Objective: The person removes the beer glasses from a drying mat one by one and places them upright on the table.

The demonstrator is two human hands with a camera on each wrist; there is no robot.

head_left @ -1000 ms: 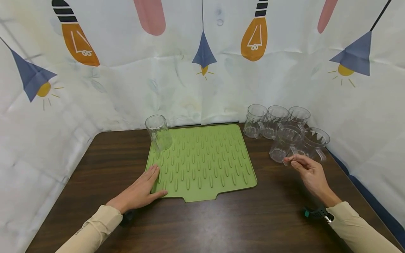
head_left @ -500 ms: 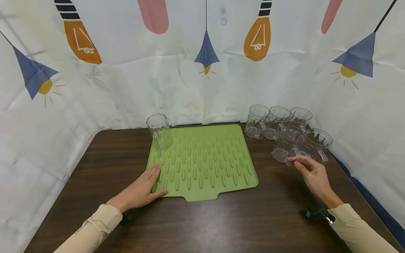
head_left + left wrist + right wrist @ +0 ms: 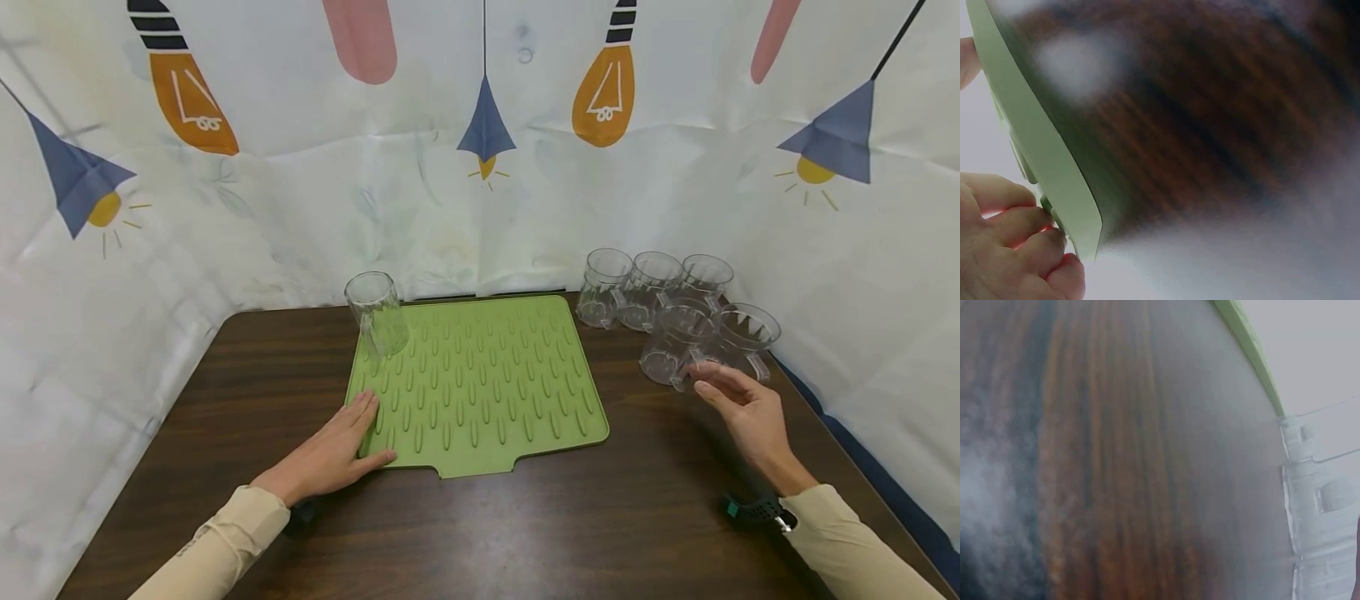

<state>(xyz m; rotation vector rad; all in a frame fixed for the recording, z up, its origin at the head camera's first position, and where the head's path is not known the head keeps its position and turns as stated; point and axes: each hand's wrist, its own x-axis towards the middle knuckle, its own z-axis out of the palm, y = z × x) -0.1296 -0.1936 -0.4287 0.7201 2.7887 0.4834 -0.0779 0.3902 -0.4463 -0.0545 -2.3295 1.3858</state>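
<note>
My left hand (image 3: 337, 446) rests with straight fingers on the left edge of a green ridged mat (image 3: 480, 400). In the left wrist view its fingers (image 3: 1019, 240) lie along the mat's rim (image 3: 1054, 150). A clear glass mug (image 3: 378, 312) stands upright on the mat's far left corner. To the right, my right hand (image 3: 738, 417) holds the handle of the front clear glass mug (image 3: 667, 354) between thumb and fingers; this mug stands on the table. Ridged glass (image 3: 1329, 506) fills the right edge of the right wrist view, where the hand is mostly hidden.
Several more clear glass mugs stand close around the held one: a back row (image 3: 603, 287) and one beside it (image 3: 750, 329). The dark wooden table (image 3: 495, 533) ends at a white printed curtain (image 3: 300, 217) behind and at both sides.
My right fingers have shifted slightly to the right at the mug's handle and spread a little. The mugs, mat and left hand stay in place.
</note>
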